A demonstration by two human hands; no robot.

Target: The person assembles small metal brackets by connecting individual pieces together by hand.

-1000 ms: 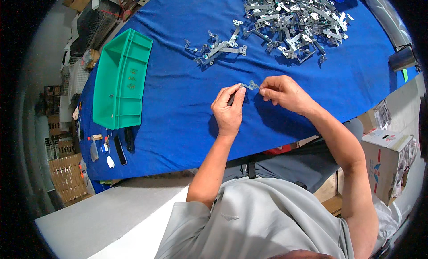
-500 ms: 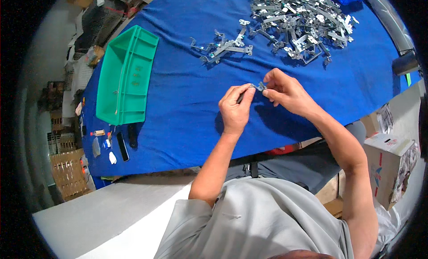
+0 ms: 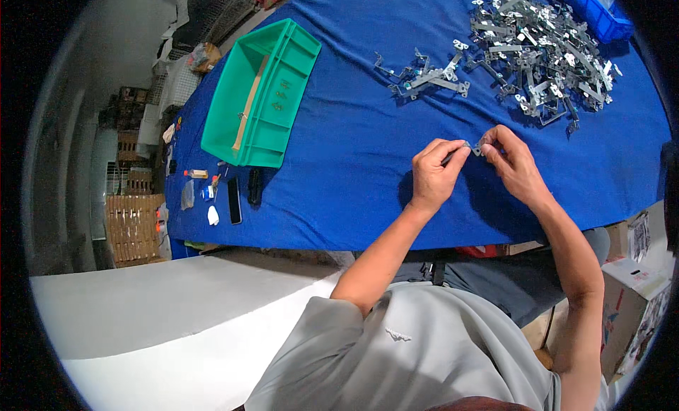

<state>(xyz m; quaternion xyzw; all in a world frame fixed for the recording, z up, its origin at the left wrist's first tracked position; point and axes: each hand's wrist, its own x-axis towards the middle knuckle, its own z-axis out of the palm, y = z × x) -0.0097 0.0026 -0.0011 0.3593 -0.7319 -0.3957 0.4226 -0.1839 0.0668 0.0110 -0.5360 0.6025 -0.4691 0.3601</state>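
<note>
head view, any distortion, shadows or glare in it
Head view: black rim in the corners and a bowed near edge on the blue cloth; head view: dark shadows beside the left hand and right hand; head view: glints on the metal parts, washed-out white surface at lower left.

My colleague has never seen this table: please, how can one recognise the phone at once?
Find the green bin on the left of the blue cloth. Just below it in the picture, beside a lumpy black thing, lies the phone. It is the left one: flat and straight-edged, unlike that lumpy neighbour.
</note>
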